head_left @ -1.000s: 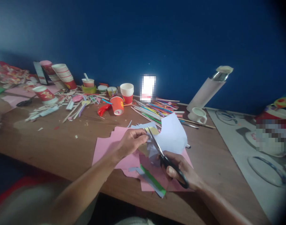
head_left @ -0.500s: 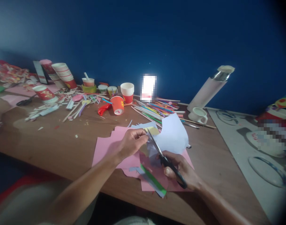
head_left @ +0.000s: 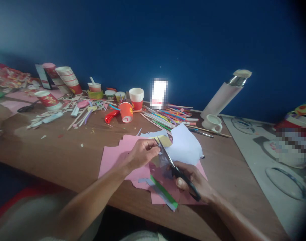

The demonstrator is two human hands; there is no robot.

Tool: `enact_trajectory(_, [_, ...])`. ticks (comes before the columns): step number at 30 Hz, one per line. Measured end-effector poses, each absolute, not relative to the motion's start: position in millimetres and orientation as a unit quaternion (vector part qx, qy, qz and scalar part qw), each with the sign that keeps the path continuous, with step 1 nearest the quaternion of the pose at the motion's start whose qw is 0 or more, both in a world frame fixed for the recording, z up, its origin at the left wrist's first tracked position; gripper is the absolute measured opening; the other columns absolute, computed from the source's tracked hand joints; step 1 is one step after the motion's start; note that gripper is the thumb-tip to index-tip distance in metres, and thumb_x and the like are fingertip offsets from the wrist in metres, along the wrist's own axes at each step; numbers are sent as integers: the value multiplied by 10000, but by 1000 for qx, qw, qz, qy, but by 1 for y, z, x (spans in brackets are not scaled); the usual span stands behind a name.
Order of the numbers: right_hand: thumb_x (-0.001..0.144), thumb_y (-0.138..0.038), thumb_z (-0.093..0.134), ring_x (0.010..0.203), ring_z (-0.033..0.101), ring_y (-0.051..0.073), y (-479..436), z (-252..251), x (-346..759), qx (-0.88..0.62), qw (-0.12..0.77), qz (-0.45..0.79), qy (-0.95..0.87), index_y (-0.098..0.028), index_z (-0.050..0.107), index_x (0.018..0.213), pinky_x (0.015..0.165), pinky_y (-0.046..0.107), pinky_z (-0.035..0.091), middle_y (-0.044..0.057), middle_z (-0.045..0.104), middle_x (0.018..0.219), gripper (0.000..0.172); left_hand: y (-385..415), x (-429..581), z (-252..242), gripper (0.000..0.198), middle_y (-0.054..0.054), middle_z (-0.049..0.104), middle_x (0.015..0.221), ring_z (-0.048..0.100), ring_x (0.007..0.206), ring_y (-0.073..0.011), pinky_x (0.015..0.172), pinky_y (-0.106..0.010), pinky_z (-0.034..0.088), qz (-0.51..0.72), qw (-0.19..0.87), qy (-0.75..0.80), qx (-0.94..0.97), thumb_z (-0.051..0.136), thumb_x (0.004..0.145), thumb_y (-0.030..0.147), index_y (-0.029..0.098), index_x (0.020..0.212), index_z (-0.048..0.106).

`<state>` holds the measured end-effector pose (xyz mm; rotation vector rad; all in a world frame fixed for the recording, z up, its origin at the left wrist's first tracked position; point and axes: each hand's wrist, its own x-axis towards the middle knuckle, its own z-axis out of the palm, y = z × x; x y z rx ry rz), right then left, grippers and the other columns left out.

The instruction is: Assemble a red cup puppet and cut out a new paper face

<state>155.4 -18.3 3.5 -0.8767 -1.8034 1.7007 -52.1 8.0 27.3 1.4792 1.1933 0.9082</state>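
Note:
My right hand (head_left: 190, 177) is closed round the black handles of a pair of scissors (head_left: 176, 170). The blades point up and left, slightly parted, against a sheet of white paper (head_left: 186, 144). With thumb and fingers pinched, my left hand (head_left: 144, 152) grips the left edge of that paper close to the blade tips. Below both hands lie sheets of pink paper (head_left: 112, 160), a piece of yellow paper (head_left: 165, 140) and a green paper strip (head_left: 165, 192) beside a grey-blue one. My fingers partly hide the held edge.
Behind the paper lies a heap of coloured sticks (head_left: 168, 117). Red paper cups (head_left: 125, 112), a white mug (head_left: 212, 123) and a tilted flask (head_left: 222, 98) stand along the blue wall. Thin strips (head_left: 47, 118) and scraps lie to the left. A lit screen (head_left: 159, 93) stands at the back.
The white sheet's upper corner has dipped and shifted slightly left. Both hands stay nearly where they were, and the blades remain at the paper.

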Motion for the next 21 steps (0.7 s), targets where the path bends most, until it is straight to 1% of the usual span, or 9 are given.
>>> enact_trajectory(5, [757,-551,562,523,380,92,-19,2,156,-325,250,629,-661,-135,548,921,462,215,320,-15,435,660,448,9,-53,24,169,56,350,544,319,525,-79,493,-215,240,371,496,492,612,486,751,249,140,633,536])
enact_trajectory(9, [753,-559,562,517,388,93,-19,2,156,-325,248,632,-659,-134,546,923,463,217,324,-17,436,651,459,9,-53,23,188,61,329,520,304,501,-75,473,-215,221,373,495,496,608,492,745,250,148,587,495])
enact_trajectory(15, [746,-554,571,518,389,93,-19,3,155,-331,244,632,-656,-134,545,919,460,216,326,-15,447,652,455,8,-52,26,189,61,343,512,305,487,-72,462,-214,216,371,496,500,605,494,737,240,153,570,483])
enact_trajectory(21, [762,-525,572,524,371,92,-20,2,156,-329,250,627,-660,-139,544,907,466,218,308,-23,426,640,413,8,-51,24,196,61,345,508,306,481,-71,456,-213,215,380,493,499,603,494,734,233,155,557,469])
